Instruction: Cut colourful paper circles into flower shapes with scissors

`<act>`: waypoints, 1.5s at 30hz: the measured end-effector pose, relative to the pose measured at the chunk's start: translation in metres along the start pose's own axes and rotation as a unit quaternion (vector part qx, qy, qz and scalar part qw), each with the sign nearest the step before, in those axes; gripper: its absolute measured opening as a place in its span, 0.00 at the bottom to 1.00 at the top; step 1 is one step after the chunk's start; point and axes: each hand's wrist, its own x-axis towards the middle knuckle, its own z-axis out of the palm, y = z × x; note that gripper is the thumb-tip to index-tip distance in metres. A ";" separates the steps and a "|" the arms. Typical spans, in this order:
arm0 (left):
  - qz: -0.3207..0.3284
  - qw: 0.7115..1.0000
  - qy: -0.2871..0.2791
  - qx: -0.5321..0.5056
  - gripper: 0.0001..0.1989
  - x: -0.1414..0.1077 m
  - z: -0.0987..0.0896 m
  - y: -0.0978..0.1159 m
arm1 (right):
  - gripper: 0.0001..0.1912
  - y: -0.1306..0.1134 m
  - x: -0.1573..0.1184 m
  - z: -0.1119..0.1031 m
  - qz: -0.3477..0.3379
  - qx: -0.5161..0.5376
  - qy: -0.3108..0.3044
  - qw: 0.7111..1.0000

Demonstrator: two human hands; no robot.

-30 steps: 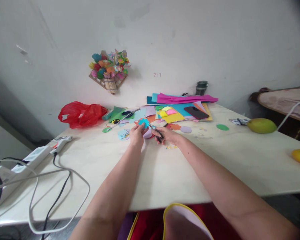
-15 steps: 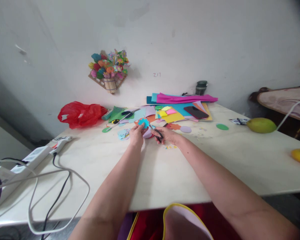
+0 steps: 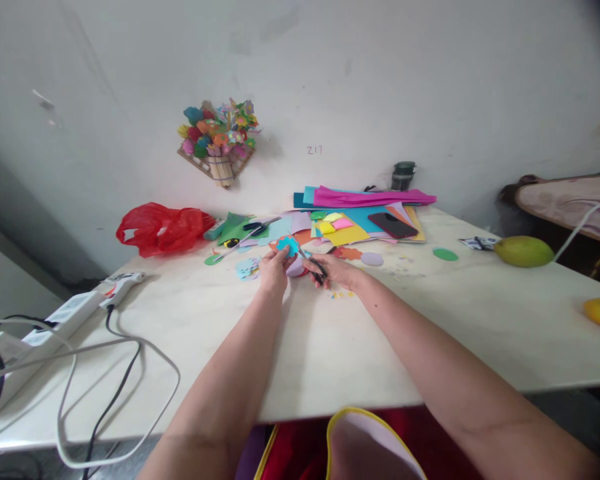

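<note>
My left hand [image 3: 275, 265] pinches a bright blue piece of paper [image 3: 288, 245] with a scalloped edge. In my right hand [image 3: 333, 268] is a pair of scissors [image 3: 318, 270] with dark handles, the blades pointing up and left at the right edge of the blue paper. Whether the blades touch the paper I cannot tell. Under and beside my hands lie a lilac paper piece [image 3: 295, 268], a heap of pale blue scraps [image 3: 249, 268] and small yellow clippings [image 3: 343, 294]. Orange paper flower shapes [image 3: 347, 253] and a lilac oval [image 3: 372, 259] sit just right of the scissors.
Coloured paper sheets [image 3: 353, 230], a phone [image 3: 393, 225] and a second pair of scissors [image 3: 260, 227] lie toward the wall. A red plastic bag [image 3: 163, 229] is at the back left. Power strips [image 3: 75, 317] and loose cables line the left side; mangoes [image 3: 524, 251] are on the right.
</note>
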 end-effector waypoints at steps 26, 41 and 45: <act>0.002 1.000 -0.001 -0.023 0.12 0.002 -0.002 0.001 | 0.18 0.002 0.003 -0.002 -0.005 -0.007 -0.003 1.000; -0.014 1.000 -0.011 0.003 0.10 0.006 -0.005 0.002 | 0.17 0.003 0.002 -0.006 -0.012 -0.005 -0.019 1.000; -0.018 1.000 -0.010 0.004 0.09 0.006 -0.005 0.004 | 0.17 0.001 0.002 -0.006 -0.011 -0.005 -0.018 1.000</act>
